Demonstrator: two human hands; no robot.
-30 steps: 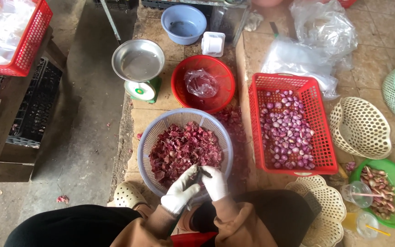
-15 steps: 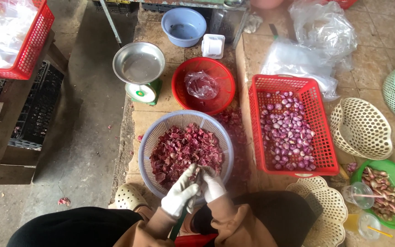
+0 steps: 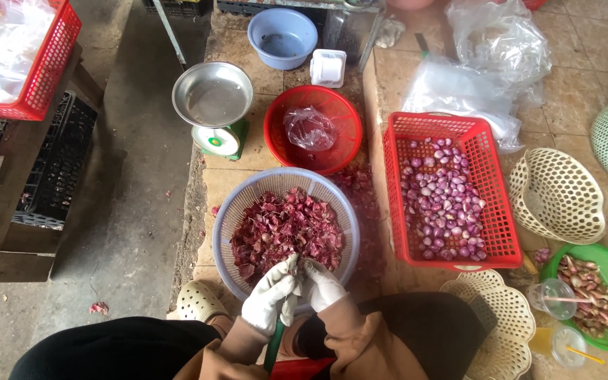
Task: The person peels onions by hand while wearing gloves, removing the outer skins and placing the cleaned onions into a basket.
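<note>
Both gloved hands have drawn slightly closer together since a second ago, staying over the near rim of the lavender sieve basket (image 3: 237,204); left hand (image 3: 270,301) grips a green-handled knife (image 3: 274,345), right hand (image 3: 323,283) pinches something small I cannot make out; reddish onion skins (image 3: 286,232) fill the basket; peeled shallots (image 3: 445,204) lie in the red crate (image 3: 490,151) just beside.

Plastic, metal, cloth and dry onion skin

The left hand (image 3: 270,301) and right hand (image 3: 321,285) wear white cloth gloves over a lavender perforated plastic basket (image 3: 244,200) of papery, matt red peelings (image 3: 286,232); the scale's pan (image 3: 212,93) is shiny metal, the red crate (image 3: 395,183) plastic mesh.
</note>
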